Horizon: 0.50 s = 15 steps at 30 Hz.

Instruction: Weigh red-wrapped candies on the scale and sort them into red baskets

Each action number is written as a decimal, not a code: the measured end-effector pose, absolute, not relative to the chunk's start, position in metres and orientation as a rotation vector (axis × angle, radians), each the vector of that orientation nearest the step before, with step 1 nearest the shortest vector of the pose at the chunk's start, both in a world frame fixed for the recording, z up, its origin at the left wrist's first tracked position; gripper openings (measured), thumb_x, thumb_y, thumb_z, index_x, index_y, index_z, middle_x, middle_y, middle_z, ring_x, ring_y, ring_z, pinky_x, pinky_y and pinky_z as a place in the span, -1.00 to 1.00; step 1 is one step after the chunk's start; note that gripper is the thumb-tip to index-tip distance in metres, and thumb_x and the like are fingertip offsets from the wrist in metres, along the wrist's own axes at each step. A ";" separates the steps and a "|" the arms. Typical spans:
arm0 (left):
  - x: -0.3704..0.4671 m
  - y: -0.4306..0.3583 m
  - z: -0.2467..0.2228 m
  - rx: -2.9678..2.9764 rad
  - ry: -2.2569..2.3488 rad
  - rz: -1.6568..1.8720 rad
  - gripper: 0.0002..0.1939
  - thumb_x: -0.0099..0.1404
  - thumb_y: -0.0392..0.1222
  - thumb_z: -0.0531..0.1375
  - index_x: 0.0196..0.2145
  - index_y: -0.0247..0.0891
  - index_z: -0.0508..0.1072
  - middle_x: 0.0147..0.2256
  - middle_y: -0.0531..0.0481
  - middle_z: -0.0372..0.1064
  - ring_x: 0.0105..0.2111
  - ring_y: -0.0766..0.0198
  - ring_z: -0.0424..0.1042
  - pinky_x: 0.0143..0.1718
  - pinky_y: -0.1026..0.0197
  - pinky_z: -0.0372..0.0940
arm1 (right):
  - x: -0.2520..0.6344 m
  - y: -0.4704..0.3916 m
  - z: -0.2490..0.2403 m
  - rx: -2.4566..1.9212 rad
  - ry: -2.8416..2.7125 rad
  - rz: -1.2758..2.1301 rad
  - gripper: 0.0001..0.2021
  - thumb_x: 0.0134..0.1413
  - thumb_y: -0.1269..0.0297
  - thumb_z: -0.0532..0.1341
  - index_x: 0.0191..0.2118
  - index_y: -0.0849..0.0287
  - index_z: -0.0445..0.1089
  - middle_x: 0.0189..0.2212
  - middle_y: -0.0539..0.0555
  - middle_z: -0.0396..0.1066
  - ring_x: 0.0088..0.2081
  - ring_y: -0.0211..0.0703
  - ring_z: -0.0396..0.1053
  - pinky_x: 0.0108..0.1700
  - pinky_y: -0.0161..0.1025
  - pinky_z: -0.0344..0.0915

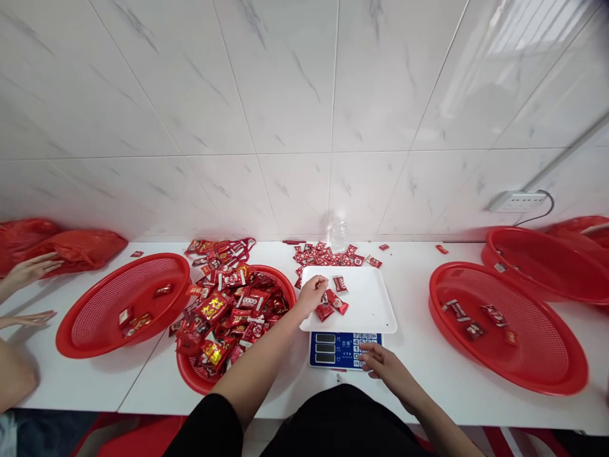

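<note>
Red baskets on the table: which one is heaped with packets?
The perforated red basket immediately left of the white scale tray; the far-left basket and front-right basket hold only a few, and the back-right basket shows no heap.

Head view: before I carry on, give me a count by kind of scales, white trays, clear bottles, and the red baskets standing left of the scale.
Scale: 1
White tray: 1
Clear bottle: 1
Red baskets left of the scale: 2 (heaped basket, sparse basket)
Total: 5
</note>
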<state>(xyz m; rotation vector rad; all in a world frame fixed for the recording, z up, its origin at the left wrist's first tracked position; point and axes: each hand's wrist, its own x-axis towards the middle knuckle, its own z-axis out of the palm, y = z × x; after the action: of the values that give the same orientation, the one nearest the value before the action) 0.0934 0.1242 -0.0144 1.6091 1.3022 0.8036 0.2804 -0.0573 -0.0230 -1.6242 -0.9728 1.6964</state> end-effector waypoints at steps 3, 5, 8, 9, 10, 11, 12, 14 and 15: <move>0.088 0.125 -0.022 1.588 1.282 0.773 -0.69 0.24 -0.07 0.01 -0.17 -0.22 0.42 -0.16 -0.02 0.42 -0.18 0.25 0.38 -0.12 0.23 0.23 | 0.285 -0.062 -0.025 -1.619 -0.945 1.688 -0.53 -0.09 -0.05 0.17 -0.09 0.13 0.32 -0.23 0.10 0.44 -0.20 -0.09 0.37 -0.16 -0.18 0.25; 0.081 0.124 -0.026 1.645 1.309 0.685 -0.69 0.25 -0.10 0.00 -0.13 -0.22 0.41 -0.09 -0.04 0.39 -0.10 0.23 0.35 -0.05 0.22 0.20 | 0.287 -0.065 -0.028 -1.630 -0.921 1.676 -0.52 -0.12 -0.06 0.18 -0.10 0.15 0.33 -0.24 0.11 0.44 -0.21 -0.10 0.37 -0.17 -0.18 0.26; 0.069 0.120 -0.031 1.822 1.418 0.455 -0.60 0.17 -0.07 0.10 -0.04 -0.24 0.36 -0.01 -0.13 0.33 0.00 0.14 0.29 0.04 0.16 0.13 | 0.289 -0.069 -0.030 -1.646 -0.897 1.656 -0.50 -0.14 -0.06 0.19 -0.11 0.16 0.34 -0.25 0.11 0.44 -0.23 -0.10 0.38 -0.18 -0.18 0.26; 0.066 0.117 -0.033 1.880 1.454 0.364 -0.51 0.12 -0.04 0.16 0.00 -0.26 0.33 0.02 -0.17 0.30 0.03 0.08 0.26 0.06 0.12 0.10 | 0.289 -0.069 -0.031 -1.646 -0.894 1.651 -0.51 -0.14 -0.06 0.19 -0.11 0.16 0.34 -0.25 0.12 0.44 -0.24 -0.10 0.38 -0.19 -0.18 0.26; 0.065 0.114 -0.035 1.922 1.482 0.282 -0.41 0.07 -0.02 0.20 0.05 -0.29 0.29 0.05 -0.21 0.26 0.06 0.03 0.23 0.07 0.10 0.09 | 0.288 -0.069 -0.030 -1.646 -0.893 1.649 -0.51 -0.15 -0.06 0.19 -0.12 0.16 0.34 -0.25 0.11 0.44 -0.24 -0.10 0.38 -0.19 -0.19 0.27; 0.064 0.111 -0.037 1.942 1.506 0.219 -0.32 0.02 -0.02 0.24 0.09 -0.30 0.24 0.08 -0.24 0.21 0.08 0.00 0.20 0.08 0.08 0.08 | 0.288 -0.069 -0.030 -1.647 -0.893 1.650 -0.52 -0.15 -0.06 0.19 -0.12 0.15 0.35 -0.25 0.11 0.44 -0.24 -0.10 0.38 -0.19 -0.19 0.27; 0.066 0.108 -0.038 1.947 1.519 0.181 -0.25 -0.01 -0.03 0.26 0.12 -0.30 0.19 0.11 -0.26 0.15 0.10 -0.02 0.17 0.08 0.08 0.08 | 0.287 -0.068 -0.029 -1.650 -0.895 1.652 -0.52 -0.15 -0.06 0.19 -0.13 0.15 0.35 -0.25 0.10 0.45 -0.24 -0.10 0.38 -0.19 -0.19 0.27; 0.072 0.102 -0.040 1.938 1.494 0.184 -0.18 -0.03 -0.09 0.28 0.18 -0.28 0.10 0.17 -0.25 0.04 0.13 -0.01 0.12 0.10 0.12 0.06 | 0.284 -0.065 -0.028 -1.652 -0.910 1.664 -0.53 -0.15 -0.05 0.20 -0.13 0.13 0.35 -0.25 0.09 0.44 -0.23 -0.11 0.38 -0.19 -0.19 0.27; 0.077 0.100 -0.041 1.937 1.457 0.213 -0.16 -0.03 -0.12 0.28 0.19 -0.27 0.07 0.20 -0.24 -0.01 0.15 0.01 0.10 0.11 0.13 0.05 | 0.282 -0.064 -0.027 -1.651 -0.921 1.668 -0.53 -0.14 -0.05 0.19 -0.13 0.13 0.35 -0.26 0.08 0.44 -0.23 -0.11 0.38 -0.18 -0.19 0.27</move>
<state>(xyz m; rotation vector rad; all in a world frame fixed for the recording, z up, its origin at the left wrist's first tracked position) 0.0769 0.0998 -0.0405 1.9365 1.4571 0.2132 0.2824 -0.0637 -0.0274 -1.6507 -0.9207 1.6682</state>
